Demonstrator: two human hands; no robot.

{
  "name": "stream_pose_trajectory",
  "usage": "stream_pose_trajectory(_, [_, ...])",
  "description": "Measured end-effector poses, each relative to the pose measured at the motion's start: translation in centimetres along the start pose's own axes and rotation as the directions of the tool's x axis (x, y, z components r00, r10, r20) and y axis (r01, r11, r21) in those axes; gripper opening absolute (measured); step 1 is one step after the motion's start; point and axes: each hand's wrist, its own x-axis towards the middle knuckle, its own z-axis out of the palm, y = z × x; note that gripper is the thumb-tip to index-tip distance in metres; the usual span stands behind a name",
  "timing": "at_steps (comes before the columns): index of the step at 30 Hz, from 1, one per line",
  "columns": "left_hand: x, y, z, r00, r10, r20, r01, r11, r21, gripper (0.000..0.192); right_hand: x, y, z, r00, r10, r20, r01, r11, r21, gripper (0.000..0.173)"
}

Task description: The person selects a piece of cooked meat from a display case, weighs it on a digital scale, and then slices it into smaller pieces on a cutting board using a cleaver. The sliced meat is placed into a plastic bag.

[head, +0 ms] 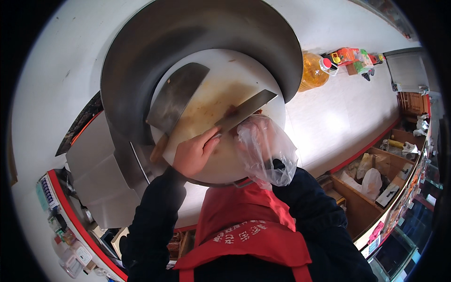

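Note:
My left hand (195, 153) holds a cleaver (248, 107) by its handle end, its blade slanting up to the right over a round white chopping board (197, 172). Inside a clear plastic bag (278, 155), my right hand (259, 132) lies beside that blade, over dark reddish food; its fingers are blurred by the plastic, so its hold cannot be told. A small piece of the food (258, 111) shows past the blade's edge. A second, broader cleaver (179, 97) lies on the board's left side, its wooden handle (159, 148) towards me. Brown stains mark the board.
A curved metal guard (211, 31) stands around the board's far side. To its right is a bottle of yellow oil (313, 72). Wooden compartments (363, 208) with plastic bags run along the right. A metal casing (102, 176) stands at the left.

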Motion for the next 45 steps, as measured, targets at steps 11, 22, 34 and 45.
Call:
stream_pose_trajectory(11, [-6.9, 3.4, -3.0, 0.998, -0.002, -0.058, 0.015, 0.972, 0.234, 0.037, 0.3, 0.8, 2.1, 0.999, 0.001, -0.034, -0.002, 1.000, -0.029, 0.052])
stream_pose_trajectory(22, [-3.6, 5.1, -2.7, 0.998, -0.056, 0.001, 0.054, 0.972, 0.227, 0.034, 0.7, 1.7, 3.1, 0.998, 0.008, -0.056, -0.009, 1.000, -0.024, 0.053])
stream_pose_trajectory(34, [-3.8, 3.9, -3.7, 0.999, -0.054, 0.005, 0.053, 0.994, 0.099, 0.032, 0.7, 1.5, 2.4, 0.998, 0.023, -0.061, -0.023, 1.000, 0.004, 0.055])
stream_pose_trajectory(45, [-2.3, -0.8, -0.1, 0.997, 0.037, -0.063, -0.030, 0.993, 0.111, 0.034, -0.9, 1.5, 2.4, 0.998, 0.050, -0.025, -0.049, 0.997, 0.053, 0.056])
